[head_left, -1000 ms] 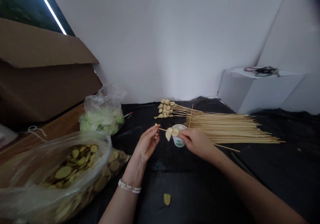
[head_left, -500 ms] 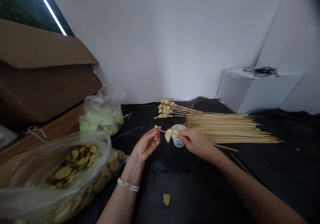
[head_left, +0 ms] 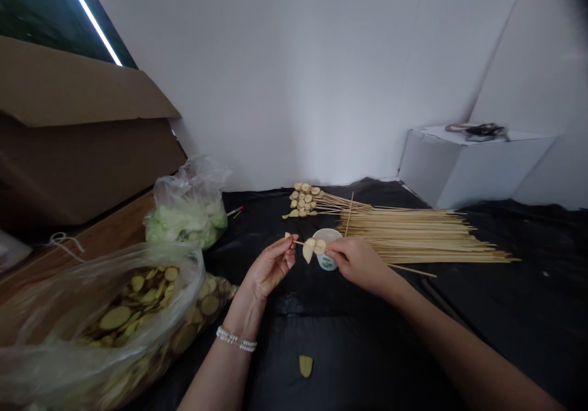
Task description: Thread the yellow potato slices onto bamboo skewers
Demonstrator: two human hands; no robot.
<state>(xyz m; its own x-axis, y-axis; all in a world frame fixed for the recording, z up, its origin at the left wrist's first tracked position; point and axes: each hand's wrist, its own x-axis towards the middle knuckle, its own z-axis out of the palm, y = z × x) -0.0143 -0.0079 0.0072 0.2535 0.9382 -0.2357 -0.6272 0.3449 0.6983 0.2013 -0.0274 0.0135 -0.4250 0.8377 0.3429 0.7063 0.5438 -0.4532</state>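
Observation:
My left hand pinches a small potato slice at the tip of a wooden skewer. Farther along that skewer sit two pale potato slices, just left of my right hand. The fingers of my right hand are closed around the skewer beside these slices. Behind them stands a white paper cup with a green print, partly covered by the slices and my fingers. One loose potato slice lies on the black sheet nearer to me.
Many bare skewers lie to the right, one stick across their left end. Loaded skewers are stacked behind the cup. A plastic bag of potato slices and a bag of pale green vegetable stand left, near a cardboard box.
Both hands stay almost in place, holding the skewer. The small slice at the left hand has shifted very slightly; otherwise the scene looks the same.

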